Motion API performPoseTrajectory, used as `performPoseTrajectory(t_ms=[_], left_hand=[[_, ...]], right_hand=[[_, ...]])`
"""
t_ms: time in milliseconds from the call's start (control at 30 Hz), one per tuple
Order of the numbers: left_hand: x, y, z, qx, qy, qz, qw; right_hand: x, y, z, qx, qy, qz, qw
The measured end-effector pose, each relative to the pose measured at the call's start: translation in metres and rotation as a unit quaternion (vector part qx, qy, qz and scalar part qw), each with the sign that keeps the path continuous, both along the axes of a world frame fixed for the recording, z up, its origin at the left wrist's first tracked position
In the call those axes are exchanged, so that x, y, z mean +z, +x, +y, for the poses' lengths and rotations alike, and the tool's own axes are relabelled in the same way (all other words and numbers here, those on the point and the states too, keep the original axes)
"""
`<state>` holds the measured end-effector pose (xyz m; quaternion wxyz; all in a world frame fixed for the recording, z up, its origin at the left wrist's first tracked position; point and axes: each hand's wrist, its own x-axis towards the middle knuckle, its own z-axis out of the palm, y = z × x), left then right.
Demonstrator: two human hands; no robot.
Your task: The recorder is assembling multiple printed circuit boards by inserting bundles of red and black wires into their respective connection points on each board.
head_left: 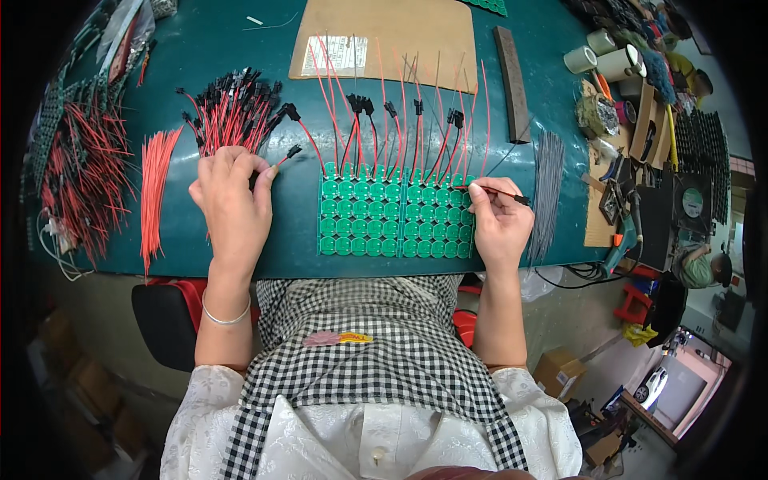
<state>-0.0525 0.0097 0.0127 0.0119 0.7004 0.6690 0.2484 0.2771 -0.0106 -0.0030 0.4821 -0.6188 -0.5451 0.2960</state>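
A green circuit board panel (402, 200) of round segments lies before me, with several red and black wires and black plugs standing up from its far edge. My right hand (502, 220), at the panel's right edge, is closed in a pinch on a connector lead (504, 192); its black plug points right and its wire end reaches over the panel's corner. To the left of the panel, my left hand (234, 196) has its thumb and fingers together on another connector lead (286, 158), whose black plug sticks out to the right. Just beyond that hand is a heap of connector leads (232, 108).
Loose red wires (158, 192) lie left of my left hand; grey wires (548, 188) lie right of my right hand. A cardboard sheet (424, 40) and a dark bar (512, 84) are farther back. More leads (80, 168) fill the far left. Tools and white spools (580, 60) crowd the right.
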Motion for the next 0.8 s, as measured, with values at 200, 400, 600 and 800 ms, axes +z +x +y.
performPoseTrajectory(t_ms=[200,400,600,800], left_hand=[[0.005,-0.014,-0.002,-0.025,-0.045,-0.127,0.991],[0.008,-0.012,-0.007,-0.035,-0.101,-0.397,0.911],[0.015,0.003,-0.010,-0.042,-0.058,-0.498,0.864],[0.015,0.004,-0.019,-0.073,-0.107,-0.538,0.833]], right_hand=[[0.004,-0.002,0.000,0.009,0.012,0.003,1.000],[0.006,-0.003,0.001,0.020,0.021,-0.003,1.000],[0.005,-0.003,0.002,0.030,0.027,-0.016,0.999],[0.005,-0.006,0.001,0.017,0.053,-0.126,0.991]])
